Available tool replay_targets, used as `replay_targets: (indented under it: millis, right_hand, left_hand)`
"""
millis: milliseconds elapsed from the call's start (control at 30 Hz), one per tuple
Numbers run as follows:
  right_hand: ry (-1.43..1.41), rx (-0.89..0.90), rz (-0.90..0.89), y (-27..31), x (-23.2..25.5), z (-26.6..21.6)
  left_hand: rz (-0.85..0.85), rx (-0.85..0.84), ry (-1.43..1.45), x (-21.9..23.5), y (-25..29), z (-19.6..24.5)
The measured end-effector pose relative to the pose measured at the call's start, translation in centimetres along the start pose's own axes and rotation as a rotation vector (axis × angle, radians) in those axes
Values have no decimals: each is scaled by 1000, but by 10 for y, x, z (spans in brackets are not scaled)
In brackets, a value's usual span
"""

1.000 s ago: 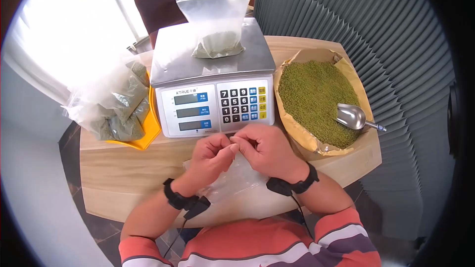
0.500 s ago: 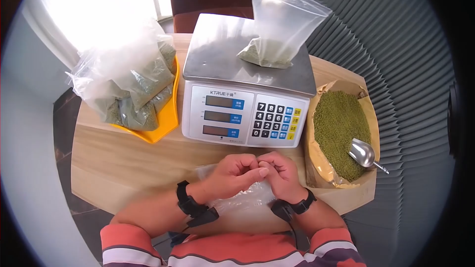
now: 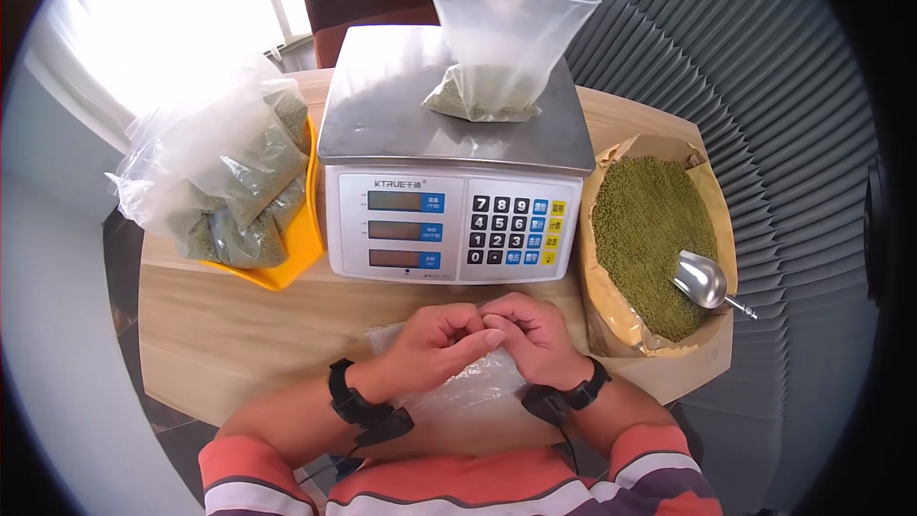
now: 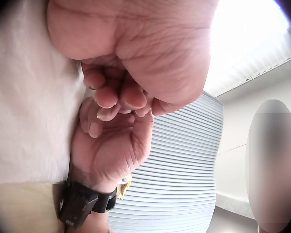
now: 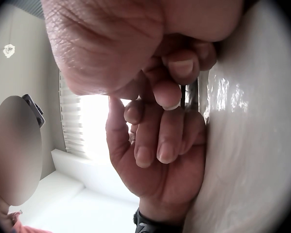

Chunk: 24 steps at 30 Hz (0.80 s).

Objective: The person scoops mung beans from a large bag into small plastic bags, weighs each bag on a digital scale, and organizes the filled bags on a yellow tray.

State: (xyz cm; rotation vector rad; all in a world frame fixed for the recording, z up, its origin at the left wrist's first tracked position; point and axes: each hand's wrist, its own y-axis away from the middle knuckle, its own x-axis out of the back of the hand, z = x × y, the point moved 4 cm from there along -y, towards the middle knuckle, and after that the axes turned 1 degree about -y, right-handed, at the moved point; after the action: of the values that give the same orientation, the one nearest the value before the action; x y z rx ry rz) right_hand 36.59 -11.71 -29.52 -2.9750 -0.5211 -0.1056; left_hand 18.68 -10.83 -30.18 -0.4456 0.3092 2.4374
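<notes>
Both hands meet fingertip to fingertip over a clear plastic bag (image 3: 468, 387) on the near side of the wooden table. The left hand (image 3: 435, 349) has curled fingers, its thumb lying across toward the other hand. Thumb and index of the right hand (image 3: 535, 339) come together against it. They pinch at the bag's far edge, with the pinched part hidden by the fingers. In the left wrist view, the right hand's palm (image 4: 104, 155) faces up beside the plastic sheet (image 4: 28, 116). In the right wrist view, the left hand's curled fingers (image 5: 155, 141) show close to the plastic.
A scale (image 3: 449, 225) stands beyond the hands, bearing an upright zip bag (image 3: 497, 38) partly filled with green beans. At right, a paper sack (image 3: 621, 311) of green beans holds a metal scoop (image 3: 702, 277). Several filled bags (image 3: 239, 186) sit in a yellow tray (image 3: 304, 248) at left.
The head view has shifted, so everything sits differently in the frame. The hands keep nearly the same pose, fingertips together over the plastic bag.
</notes>
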Motion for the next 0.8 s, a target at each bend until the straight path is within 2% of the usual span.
replay_targets:
  millis: [467, 800]
  right_hand:
    - [-94, -23, 1, 0, -3, 6]
    - [-41, -24, -42, -2, 0, 0]
  left_hand:
    - [-5, 27, -56, 4, 0, -2]
    - [34, 20, -42, 2, 2, -5]
